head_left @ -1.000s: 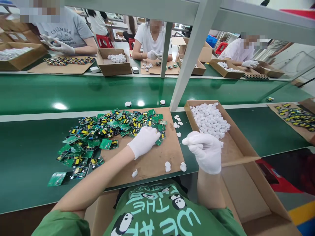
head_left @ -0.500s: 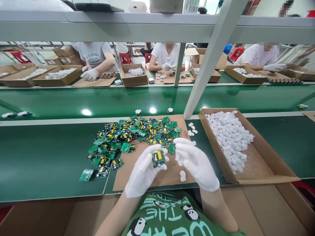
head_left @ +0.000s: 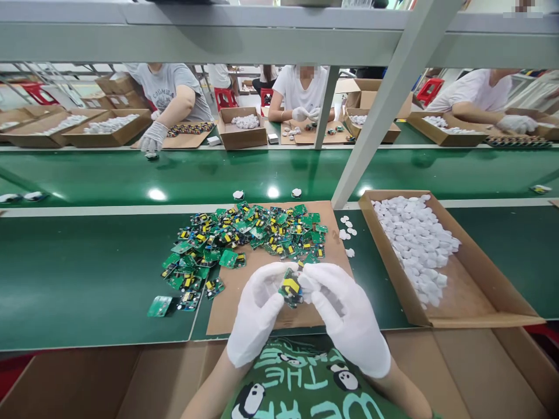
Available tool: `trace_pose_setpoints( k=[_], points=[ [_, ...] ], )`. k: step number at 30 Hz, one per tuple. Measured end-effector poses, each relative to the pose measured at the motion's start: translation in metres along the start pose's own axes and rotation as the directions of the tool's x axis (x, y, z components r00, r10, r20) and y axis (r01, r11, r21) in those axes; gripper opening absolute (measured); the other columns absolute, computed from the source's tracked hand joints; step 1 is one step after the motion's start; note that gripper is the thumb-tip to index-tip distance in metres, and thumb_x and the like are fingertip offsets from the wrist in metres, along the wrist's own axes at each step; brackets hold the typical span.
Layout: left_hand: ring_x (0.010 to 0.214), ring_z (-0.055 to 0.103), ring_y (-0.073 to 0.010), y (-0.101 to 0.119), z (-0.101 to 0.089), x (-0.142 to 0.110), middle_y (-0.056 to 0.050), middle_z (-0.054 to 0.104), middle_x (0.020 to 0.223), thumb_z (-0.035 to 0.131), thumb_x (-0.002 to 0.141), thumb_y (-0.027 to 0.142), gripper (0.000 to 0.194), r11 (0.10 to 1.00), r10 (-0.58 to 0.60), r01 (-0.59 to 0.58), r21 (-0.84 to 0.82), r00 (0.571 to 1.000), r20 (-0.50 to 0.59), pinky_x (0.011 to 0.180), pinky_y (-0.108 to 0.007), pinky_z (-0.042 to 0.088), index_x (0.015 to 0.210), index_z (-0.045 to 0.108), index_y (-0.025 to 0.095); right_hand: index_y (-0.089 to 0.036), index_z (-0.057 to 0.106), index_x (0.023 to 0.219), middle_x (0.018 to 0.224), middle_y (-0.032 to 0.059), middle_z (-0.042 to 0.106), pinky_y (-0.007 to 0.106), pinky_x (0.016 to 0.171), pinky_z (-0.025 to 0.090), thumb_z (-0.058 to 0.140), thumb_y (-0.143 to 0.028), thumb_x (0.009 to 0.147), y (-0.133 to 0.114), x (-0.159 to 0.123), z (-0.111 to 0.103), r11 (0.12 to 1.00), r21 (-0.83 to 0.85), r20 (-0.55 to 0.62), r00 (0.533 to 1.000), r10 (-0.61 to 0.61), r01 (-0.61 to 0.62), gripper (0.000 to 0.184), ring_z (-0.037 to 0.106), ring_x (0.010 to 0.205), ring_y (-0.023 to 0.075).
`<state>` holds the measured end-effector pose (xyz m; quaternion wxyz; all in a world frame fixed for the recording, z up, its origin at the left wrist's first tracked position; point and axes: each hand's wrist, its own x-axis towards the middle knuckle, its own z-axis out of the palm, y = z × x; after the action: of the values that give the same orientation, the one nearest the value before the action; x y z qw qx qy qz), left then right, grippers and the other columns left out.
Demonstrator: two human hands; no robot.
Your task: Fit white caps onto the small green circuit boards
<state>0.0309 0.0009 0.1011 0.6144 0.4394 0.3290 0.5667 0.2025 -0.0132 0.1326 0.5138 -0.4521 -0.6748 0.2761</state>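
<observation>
From the head camera, looking down, both gloved hands are meeting in front of the person's chest. The left hand is curling its fingers around a small green circuit board with a yellow part on it, and the right hand is closing its fingertips on the board's other side, seemingly pressing a small white piece against it, though that piece is mostly hidden. The board is sitting right between the two hands, tilted, its long axis running roughly from upper left to lower right, about equally near to each. Just beyond the hands a heap of circuit boards is spreading over a cardboard sheet. To the right an open cardboard box is holding white plastic caps. All of it is resting on a green surface. Across the conveyor belt, other people in white gloves are working at similar boxes.
</observation>
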Motion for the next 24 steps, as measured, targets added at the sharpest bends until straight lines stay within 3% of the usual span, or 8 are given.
trace_pose_setpoints(
  k=[4,8,13,17,21,24],
  points=[
    [0.114,0.066,-0.0231,0.002,0.000,0.002,-0.006,0.069,0.128,0.074,0.086,0.028,0.043,0.993,0.119,-0.120,-0.004,0.986,0.118,0.095,-0.034,0.057,0.127,0.064,0.035,-0.033,0.061,0.130,0.116,0.0022,0.073,0.031,0.095,0.059,0.061,-0.011,0.093,-0.001,-0.001,-0.001,0.990,-0.088,-0.002,0.994,-0.107,0.106,0.043,0.069,0.105,0.0181],
    [0.119,0.065,-0.0232,0.003,0.000,0.003,-0.007,0.067,0.129,0.073,0.085,0.017,0.045,0.977,0.188,-0.203,0.059,0.962,0.196,0.099,-0.031,0.056,0.127,0.066,0.031,-0.032,0.063,0.126,0.113,0.0031,0.073,0.032,0.091,0.059,0.060,-0.009,0.092,-0.001,-0.001,-0.001,0.990,-0.099,-0.031,0.994,-0.104,0.100,0.041,0.070,0.100,0.0187],
    [0.122,0.064,-0.0254,-0.004,-0.009,0.000,-0.010,0.066,0.131,0.074,0.083,0.017,0.048,0.918,0.309,-0.350,0.186,0.926,0.219,0.101,-0.036,0.056,0.129,0.064,0.029,-0.031,0.065,0.124,0.112,0.0044,0.071,0.034,0.090,0.058,0.060,-0.017,0.094,0.000,0.001,-0.005,0.993,0.032,0.071,0.990,-0.119,0.117,0.034,0.068,0.103,0.0205],
    [0.122,0.064,-0.0287,-0.008,-0.013,0.000,-0.011,0.068,0.128,0.075,0.082,0.017,0.053,0.767,0.431,-0.518,0.377,0.853,0.295,0.101,-0.046,0.056,0.130,0.060,0.031,-0.029,0.072,0.104,0.104,0.0028,0.072,0.029,0.085,0.059,0.062,-0.020,0.096,0.001,0.007,-0.001,0.983,0.179,0.055,0.998,0.026,-0.035,0.015,0.070,0.096,0.0178],
    [0.120,0.066,-0.0288,-0.012,-0.014,0.003,-0.009,0.072,0.119,0.072,0.082,0.012,0.060,0.536,0.582,-0.687,0.490,0.722,0.375,0.100,-0.050,0.056,0.135,0.055,0.034,-0.025,0.065,0.101,0.102,0.0037,0.070,0.027,0.080,0.060,0.071,-0.030,0.091,0.004,0.007,0.014,0.892,0.384,0.009,0.967,0.255,-0.239,0.013,0.071,0.088,0.0168],
    [0.111,0.070,-0.0265,-0.015,-0.016,0.004,-0.004,0.074,0.110,0.071,0.082,0.010,0.058,0.415,0.616,-0.716,0.562,0.676,0.406,0.094,-0.048,0.058,0.129,0.058,0.041,-0.025,0.063,0.101,0.107,0.0056,0.071,0.031,0.090,0.059,0.073,-0.037,0.090,0.008,0.001,0.020,0.871,0.440,0.044,0.974,0.220,-0.217,0.020,0.071,0.100,0.0196]
  ],
)
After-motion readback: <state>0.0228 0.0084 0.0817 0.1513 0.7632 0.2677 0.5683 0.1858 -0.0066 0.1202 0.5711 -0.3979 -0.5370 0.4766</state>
